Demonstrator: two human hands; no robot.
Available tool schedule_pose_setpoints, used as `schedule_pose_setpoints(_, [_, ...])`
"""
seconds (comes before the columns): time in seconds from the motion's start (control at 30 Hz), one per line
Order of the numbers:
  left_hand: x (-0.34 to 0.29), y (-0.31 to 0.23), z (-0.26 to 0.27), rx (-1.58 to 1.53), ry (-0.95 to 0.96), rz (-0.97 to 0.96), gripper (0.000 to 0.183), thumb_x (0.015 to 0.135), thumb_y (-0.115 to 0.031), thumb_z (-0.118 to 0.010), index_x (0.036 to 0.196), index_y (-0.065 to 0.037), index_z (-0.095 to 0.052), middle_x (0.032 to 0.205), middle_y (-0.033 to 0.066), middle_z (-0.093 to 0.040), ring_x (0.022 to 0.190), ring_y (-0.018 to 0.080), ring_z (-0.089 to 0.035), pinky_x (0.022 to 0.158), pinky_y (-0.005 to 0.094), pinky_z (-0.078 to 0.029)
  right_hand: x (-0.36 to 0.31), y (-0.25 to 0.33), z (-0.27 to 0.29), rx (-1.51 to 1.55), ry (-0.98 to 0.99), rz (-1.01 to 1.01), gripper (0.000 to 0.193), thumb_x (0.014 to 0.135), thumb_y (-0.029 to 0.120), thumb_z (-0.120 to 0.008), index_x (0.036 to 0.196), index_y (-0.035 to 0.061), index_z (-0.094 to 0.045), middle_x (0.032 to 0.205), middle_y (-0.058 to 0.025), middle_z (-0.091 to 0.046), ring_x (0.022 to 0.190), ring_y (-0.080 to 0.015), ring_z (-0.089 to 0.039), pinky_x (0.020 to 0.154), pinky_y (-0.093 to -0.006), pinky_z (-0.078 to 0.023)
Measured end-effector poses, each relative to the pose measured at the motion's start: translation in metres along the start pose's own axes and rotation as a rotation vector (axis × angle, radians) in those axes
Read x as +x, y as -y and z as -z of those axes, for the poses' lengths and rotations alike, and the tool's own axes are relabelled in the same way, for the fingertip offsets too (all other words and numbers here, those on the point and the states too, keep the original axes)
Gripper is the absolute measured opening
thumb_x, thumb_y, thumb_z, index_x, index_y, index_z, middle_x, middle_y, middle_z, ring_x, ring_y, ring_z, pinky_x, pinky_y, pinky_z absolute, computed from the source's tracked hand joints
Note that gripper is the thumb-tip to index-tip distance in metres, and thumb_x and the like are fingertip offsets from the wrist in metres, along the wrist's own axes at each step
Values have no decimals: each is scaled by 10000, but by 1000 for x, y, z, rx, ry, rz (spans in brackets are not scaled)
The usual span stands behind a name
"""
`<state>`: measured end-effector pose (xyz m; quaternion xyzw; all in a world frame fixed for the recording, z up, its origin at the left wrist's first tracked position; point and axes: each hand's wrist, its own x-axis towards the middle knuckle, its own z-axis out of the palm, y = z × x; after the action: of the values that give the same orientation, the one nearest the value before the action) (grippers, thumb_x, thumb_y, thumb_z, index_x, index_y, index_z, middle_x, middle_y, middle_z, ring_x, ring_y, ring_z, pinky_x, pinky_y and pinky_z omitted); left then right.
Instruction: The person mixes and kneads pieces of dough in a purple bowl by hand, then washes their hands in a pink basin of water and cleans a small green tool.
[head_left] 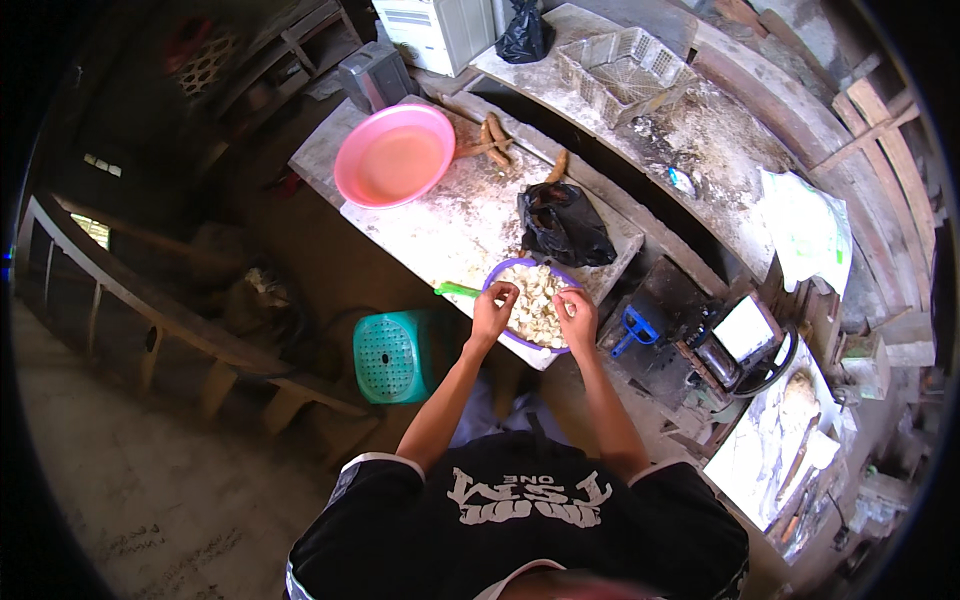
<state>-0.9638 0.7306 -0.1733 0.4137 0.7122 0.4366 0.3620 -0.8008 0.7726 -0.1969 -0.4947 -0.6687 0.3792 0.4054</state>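
A purple bowl [492, 276] full of small whitish pieces [535, 305], which look like garlic cloves, stands at the near end of the table. Over its left side is my left hand [492, 309], fingers bent together in a pinch. My right hand [577, 318] is at the bowl's right side with its fingers curled in. Anything between the fingers is too small to make out. Beside the bowl, left of my left hand, lies a bright green handle-like thing [457, 289]. Just beyond the bowl sits a crumpled black plastic bag [565, 228].
On the pale table [400, 237] stand a pink basin [350, 160] and long brown roots [495, 140]. A green stool [388, 358] is at my left. A grey crate [625, 75] rests on the far bench. To my right is a dark machine with a wheel [770, 365].
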Motion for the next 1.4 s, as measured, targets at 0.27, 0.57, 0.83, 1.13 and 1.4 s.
schedule_pose_setpoints(0.27, [46,-1,71,13,94,-86,176,800,-162,-527,878,-5,-546,795,95,-601,694,145,-559,578,270,-437,23,37,-48,-249,6,63,135,687,117,-637,736,47,-533,743,-113,-558,743,-294,-533,668,-347,-412])
schedule_pose_setpoints(0.57, [106,-2,151,-76,255,-151,122,858,-144,-454,874,-24,-462,790,81,-563,790,157,-527,741,273,-395,51,101,-123,-233,-156,-6,114,758,117,-574,792,19,-525,758,-133,-555,740,-293,-538,668,-346,-416])
schedule_pose_setpoints(0.83, [123,-18,147,-123,311,-209,92,850,-117,-465,846,-26,-474,794,61,-552,790,133,-525,737,266,-402,68,112,-105,-134,-145,22,101,747,81,-569,816,13,-539,779,-138,-572,740,-264,-558,673,-318,-428])
schedule_pose_setpoints(1.13, [138,-38,119,-187,265,-85,90,841,-106,-474,870,-22,-485,823,74,-576,802,144,-547,724,274,-424,99,93,-71,-90,-7,-31,110,750,53,-559,851,11,-554,770,-133,-574,731,-242,-564,655,-300,-437])
schedule_pose_setpoints(1.4, [140,-49,145,-287,191,-26,146,858,-167,-477,877,-22,-487,852,67,-577,807,127,-526,751,269,-409,130,98,-101,80,137,1,113,754,83,-572,846,21,-550,824,-136,-568,740,-260,-561,647,-332,-438])
